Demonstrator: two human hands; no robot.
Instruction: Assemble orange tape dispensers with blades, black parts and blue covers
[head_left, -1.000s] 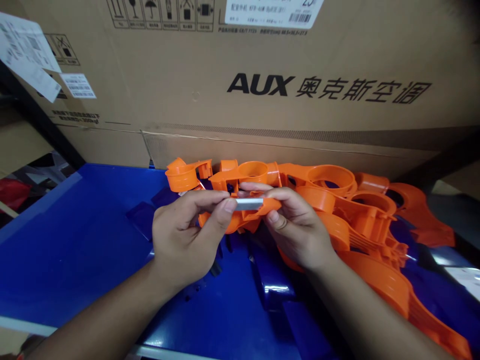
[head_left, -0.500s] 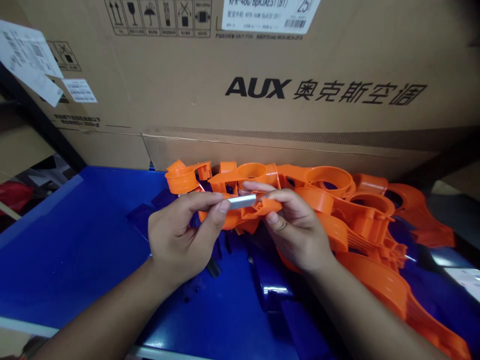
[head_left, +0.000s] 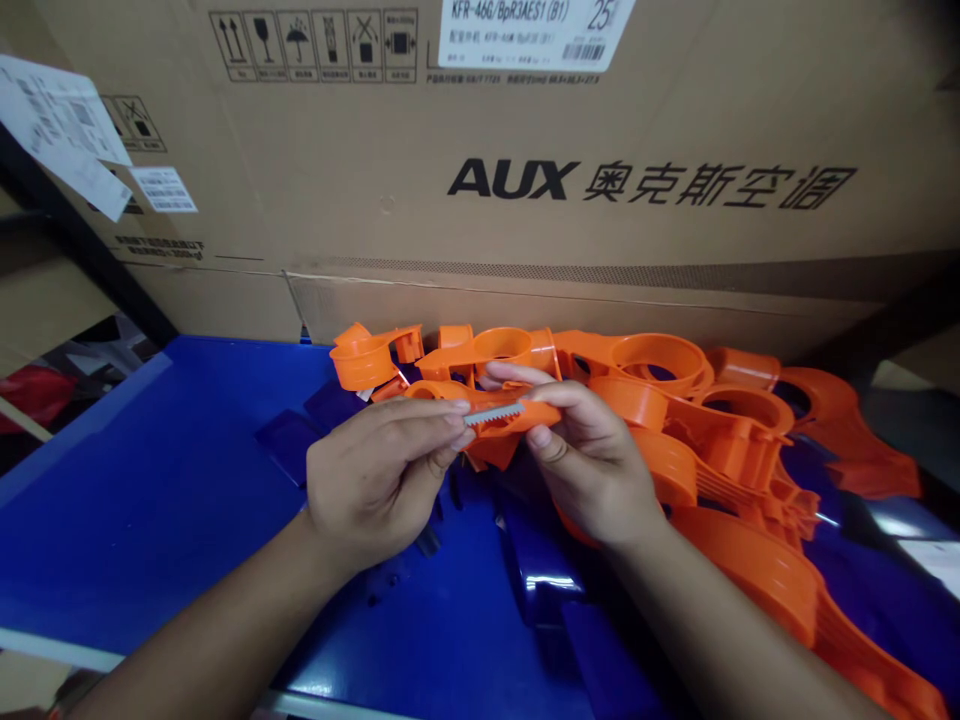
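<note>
My left hand [head_left: 382, 478] is closed, its thumb and fingers pinching one end of a small grey serrated metal blade [head_left: 495, 413]. The row of teeth points down towards me. My right hand [head_left: 596, 455] grips the narrow end of an orange plastic tape dispenser [head_left: 541, 412], thumb in front and fingers behind. The blade lies along this end, its right tip touching or very near the orange plastic; I cannot tell whether it is seated. Part of the dispenser is hidden behind my hands.
Several more orange tape dispensers [head_left: 660, 358] are heaped behind and to the right, on a blue surface [head_left: 187, 470]. Dark blue plastic pieces [head_left: 544, 570] lie below my hands and at the left. A large cardboard box [head_left: 337, 180] stands across the back.
My left hand has turned the blade, so its toothed edge now shows instead of a smooth, shiny face. It has also moved slightly right and down. My right hand keeps its hold.
</note>
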